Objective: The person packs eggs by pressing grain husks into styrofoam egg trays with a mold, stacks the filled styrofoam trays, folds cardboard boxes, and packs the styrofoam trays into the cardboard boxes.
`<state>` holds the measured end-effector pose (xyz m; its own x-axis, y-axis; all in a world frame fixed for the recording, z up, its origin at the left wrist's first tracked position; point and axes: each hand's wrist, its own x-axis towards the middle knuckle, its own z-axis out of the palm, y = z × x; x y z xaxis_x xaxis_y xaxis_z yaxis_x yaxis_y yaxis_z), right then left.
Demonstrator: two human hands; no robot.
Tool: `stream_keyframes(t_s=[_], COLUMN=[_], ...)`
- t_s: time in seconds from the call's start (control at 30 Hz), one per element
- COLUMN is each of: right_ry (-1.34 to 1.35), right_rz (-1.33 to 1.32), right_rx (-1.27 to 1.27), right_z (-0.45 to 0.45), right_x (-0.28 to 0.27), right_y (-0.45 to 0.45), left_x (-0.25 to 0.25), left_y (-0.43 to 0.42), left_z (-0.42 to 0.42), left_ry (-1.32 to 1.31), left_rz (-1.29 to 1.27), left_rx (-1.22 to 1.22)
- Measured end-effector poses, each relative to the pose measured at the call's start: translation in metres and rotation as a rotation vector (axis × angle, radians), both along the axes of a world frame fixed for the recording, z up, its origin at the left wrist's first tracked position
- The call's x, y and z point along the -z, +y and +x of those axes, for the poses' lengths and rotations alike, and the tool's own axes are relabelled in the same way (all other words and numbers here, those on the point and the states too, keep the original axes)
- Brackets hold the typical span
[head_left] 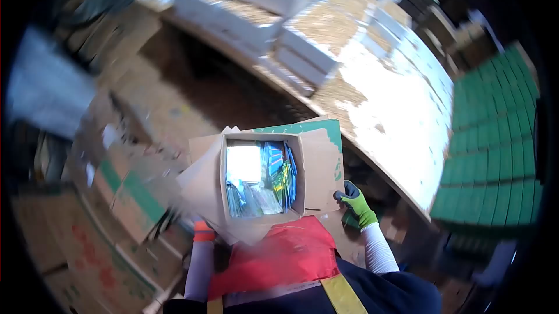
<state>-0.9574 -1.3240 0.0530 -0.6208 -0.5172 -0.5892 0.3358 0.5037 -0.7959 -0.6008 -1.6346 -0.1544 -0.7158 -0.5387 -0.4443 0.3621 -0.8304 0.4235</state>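
Note:
An open cardboard box sits in front of my body with its flaps spread outward. Inside lie several shiny blue, green and yellow packets and a bright white rectangular item. My right hand, in a grey and green glove, closes on the outer edge of the box's right side, where a green-printed flap shows. On the left, my left hand is at the box's near left corner. Its orange cuff shows, but its fingers are hidden and blurred.
A long worktable with white dividers and brown surfaces runs diagonally beyond the box. Stacked green boxes stand on the right. Flattened cardboard and green-striped cartons lie at the left. A red apron covers my front.

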Motion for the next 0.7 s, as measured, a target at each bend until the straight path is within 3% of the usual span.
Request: stream_keyframes(t_s=[0.07, 0.2, 0.23, 0.37, 0.43, 0.47, 0.6, 0.7], right_ry=[-0.013, 0.028, 0.075, 0.179, 0.224, 0.225, 0.276, 0.285], right_rz=[0.020, 0.078, 0.095, 0.076, 0.072, 0.039, -0.005, 0.067], right_rx=[0.151, 0.364, 0.401, 0.510, 0.563, 0.583, 0.670, 0.661], right_z=[-0.012, -0.037, -0.042, -0.081, -0.102, -0.116, -0.153, -0.182], right_x=[-0.022, -0.047, -0.029, -0.045, -0.052, -0.030, -0.024, 0.030], right_y=[0.053, 0.150, 0.167, 0.252, 0.283, 0.301, 0.338, 0.345], left_x=[0.022, -0.099, -0.124, -0.173, -0.171, -0.132, -0.120, -0.100], left_y=[0.008, 0.051, 0.066, 0.135, 0.162, 0.166, 0.199, 0.190], left_z=[-0.047, -0.209, -0.241, -0.362, -0.424, -0.447, -0.550, -0.610], left_ry=[0.044, 0.041, 0.047, -0.014, -0.202, -0.200, -0.157, -0.193], left_rz=[0.009, -0.059, -0.090, 0.032, 0.003, 0.006, -0.079, -0.192], left_rx=[0.116, 0.232, 0.250, 0.426, 0.350, 0.363, 0.462, 0.499])
